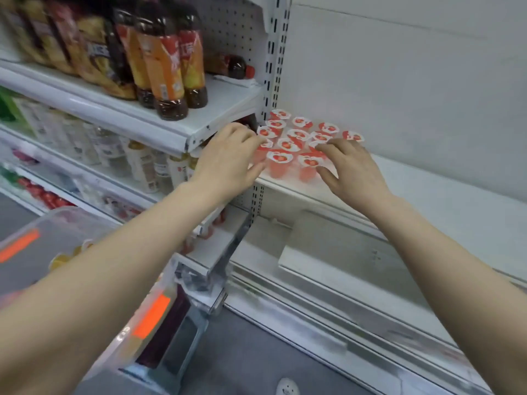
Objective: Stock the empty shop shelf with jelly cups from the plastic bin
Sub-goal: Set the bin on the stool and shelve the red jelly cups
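Plastic bin [57,220] nearest; left hand [228,158] and right hand [353,169], released, touch roughly thirteen jelly cups [288,144].

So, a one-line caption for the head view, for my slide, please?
Left hand and right hand flank red jelly cups grouped at the shelf's left end; bin below left.

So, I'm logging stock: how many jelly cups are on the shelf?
13 jelly cups cluster at the left end of the shelf, between left hand and right hand; hands may hide more.
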